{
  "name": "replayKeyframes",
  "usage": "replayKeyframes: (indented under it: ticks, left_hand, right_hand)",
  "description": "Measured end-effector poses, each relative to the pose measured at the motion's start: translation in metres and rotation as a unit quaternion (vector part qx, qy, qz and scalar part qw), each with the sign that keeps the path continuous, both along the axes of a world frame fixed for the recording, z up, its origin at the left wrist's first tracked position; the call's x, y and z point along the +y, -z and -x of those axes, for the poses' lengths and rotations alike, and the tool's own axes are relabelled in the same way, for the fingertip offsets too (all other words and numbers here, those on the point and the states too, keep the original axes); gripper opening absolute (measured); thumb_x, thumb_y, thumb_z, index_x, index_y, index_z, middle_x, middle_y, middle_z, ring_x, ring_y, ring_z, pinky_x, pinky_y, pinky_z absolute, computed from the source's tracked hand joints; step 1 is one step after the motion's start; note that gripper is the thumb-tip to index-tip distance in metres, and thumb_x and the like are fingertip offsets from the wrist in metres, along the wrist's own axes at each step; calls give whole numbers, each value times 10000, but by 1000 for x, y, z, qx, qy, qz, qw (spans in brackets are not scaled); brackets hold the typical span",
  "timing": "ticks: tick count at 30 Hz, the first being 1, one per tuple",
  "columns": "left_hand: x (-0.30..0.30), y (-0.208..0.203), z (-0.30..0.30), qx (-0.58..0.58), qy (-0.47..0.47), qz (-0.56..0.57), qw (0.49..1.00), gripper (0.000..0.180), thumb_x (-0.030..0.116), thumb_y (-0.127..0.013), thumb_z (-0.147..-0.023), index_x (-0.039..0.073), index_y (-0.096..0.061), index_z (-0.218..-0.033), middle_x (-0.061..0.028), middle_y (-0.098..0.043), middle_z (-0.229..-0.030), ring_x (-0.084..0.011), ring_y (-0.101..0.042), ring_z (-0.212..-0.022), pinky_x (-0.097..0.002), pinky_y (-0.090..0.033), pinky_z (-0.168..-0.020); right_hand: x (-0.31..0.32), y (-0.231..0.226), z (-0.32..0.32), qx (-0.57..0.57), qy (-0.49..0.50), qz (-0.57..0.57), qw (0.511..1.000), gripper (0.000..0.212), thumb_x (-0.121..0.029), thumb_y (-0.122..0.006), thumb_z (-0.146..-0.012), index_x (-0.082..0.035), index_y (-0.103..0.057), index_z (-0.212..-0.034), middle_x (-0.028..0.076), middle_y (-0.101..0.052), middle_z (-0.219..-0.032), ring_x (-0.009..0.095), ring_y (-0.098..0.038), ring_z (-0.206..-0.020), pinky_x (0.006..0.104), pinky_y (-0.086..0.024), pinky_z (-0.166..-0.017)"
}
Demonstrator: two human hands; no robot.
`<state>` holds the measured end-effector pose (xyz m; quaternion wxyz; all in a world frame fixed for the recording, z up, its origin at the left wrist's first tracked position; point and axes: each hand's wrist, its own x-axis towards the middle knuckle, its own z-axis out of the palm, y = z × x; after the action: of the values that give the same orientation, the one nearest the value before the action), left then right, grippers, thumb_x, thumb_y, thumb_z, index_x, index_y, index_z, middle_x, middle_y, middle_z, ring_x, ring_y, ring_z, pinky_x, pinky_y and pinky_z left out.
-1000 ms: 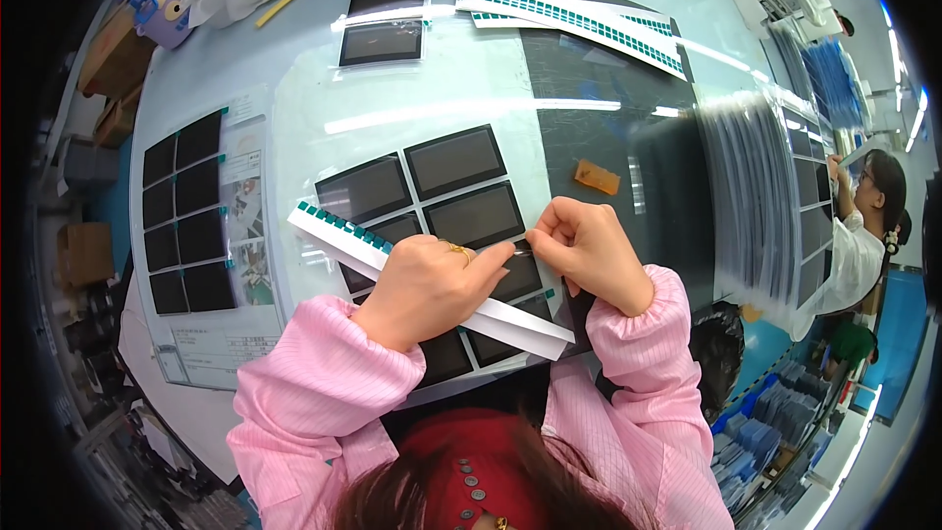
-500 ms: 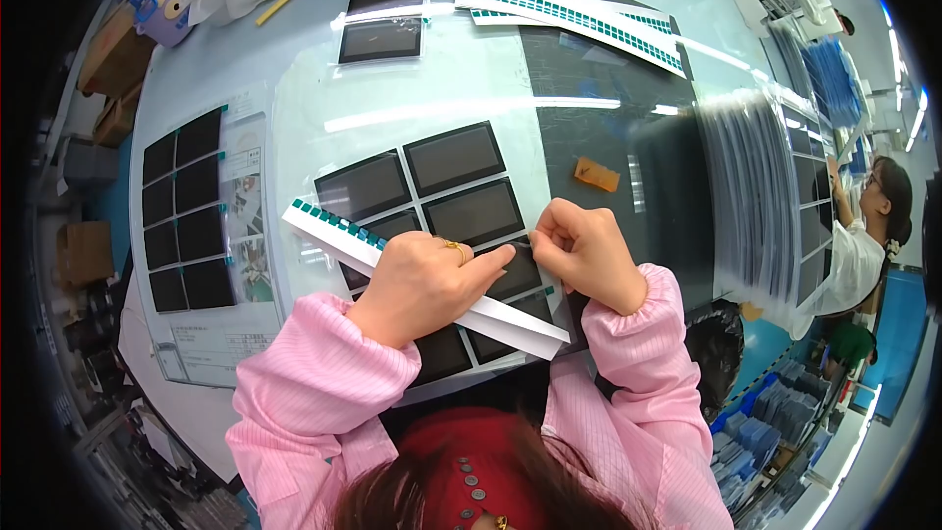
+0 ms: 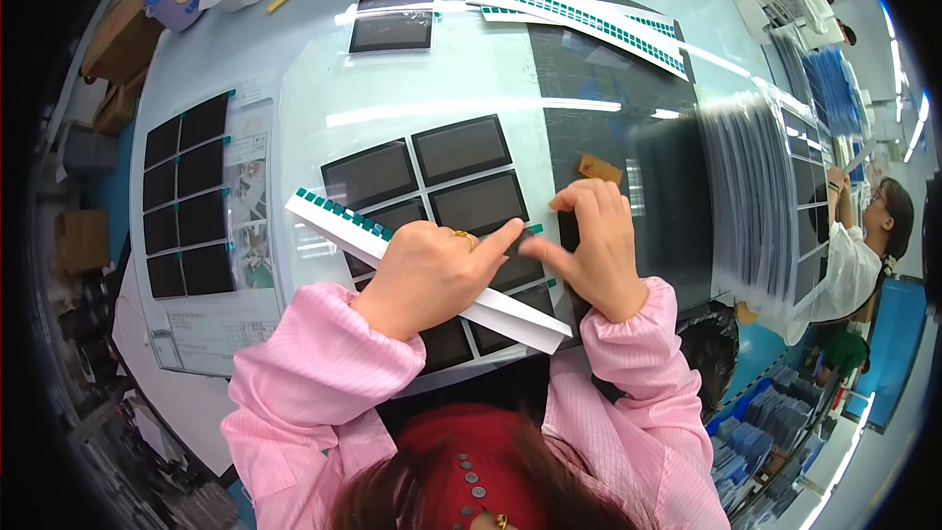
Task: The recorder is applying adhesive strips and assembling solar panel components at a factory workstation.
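Black display panels (image 3: 461, 142) sit in a two-column grid on the table (image 3: 422, 93), right in front of the person, and the grid is turned slightly rather than square on. Key relation imo: a long white strip with green tabs (image 3: 339, 245) cuts diagonally over them, upper left down to lower right, its tabbed end away from the body and off to the left.

Left hand (image 3: 427, 270) is the nearer one to that strip, curled around its middle from what I can see (undersides of the fingers are hidden), index poking out over a panel edge. Right hand (image 3: 596, 250) is just to the right, holding nothing that I can spot, thumb and fingers spread. Its thumb comes in close to that left index; can't tell if they touch. A small green tab (image 3: 536, 230) sits right by that spot.

Surface-wise, the table's pale on the left, with a dark mat (image 3: 667, 167) on the right, an orange-brown block (image 3: 599, 170) lying on it just past the right hand. More tabbed strips (image 3: 579, 15) lie crossed farther back. Past the upright clear plastic sheets (image 3: 741, 206) there's a co-worker in white (image 3: 854, 260).
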<state>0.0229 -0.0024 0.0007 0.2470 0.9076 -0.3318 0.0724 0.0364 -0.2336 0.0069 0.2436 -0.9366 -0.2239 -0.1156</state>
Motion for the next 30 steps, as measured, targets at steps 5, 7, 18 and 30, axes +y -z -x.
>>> replayKeyframes:
  ticks: [5, 7, 18, 30]
  left_hand:
    - [20, -14, -2, 11, 25, 39, 999, 357, 179, -785, -841, 159, -739, -1194, -44, -621, -592, -255, -602, -492, -368, -470, -491]
    - [32, -26, -2, 6, 48, 51, 998, 366, 170, -800, -821, 159, -741, -1182, -50, -635, -608, -259, -601, -506, -371, -464, -496]
    - [81, -20, 2, 8, 25, 59, 998, 313, 228, -828, -814, 150, -763, -1110, -63, -614, -596, -261, -590, -507, -373, -450, -503]
    - [89, -6, 20, 15, 54, 12, 998, 339, 311, -806, -843, 175, -766, -1152, -28, -610, -594, -230, -600, -507, -359, -460, -495]
  right_hand:
    - [1, 13, -11, -19, 9, 24, 999, 368, -325, -830, -834, -74, -592, -959, 55, -523, -863, 257, -514, -820, 392, -375, -742]
    - [2, 12, -9, -16, 19, 14, 1000, 384, -338, -835, -827, -74, -592, -964, 58, -526, -867, 257, -517, -822, 392, -374, -747]
    - [17, 13, -10, -37, 44, 2, 998, 288, -247, -819, -853, -65, -596, -877, 66, -544, -824, 262, -535, -783, 392, -395, -721]
    - [40, -2, 19, 56, 2, -138, 989, 118, -4, -739, -894, -4, -650, -971, 68, -636, -876, 161, -570, -737, 285, -469, -683]
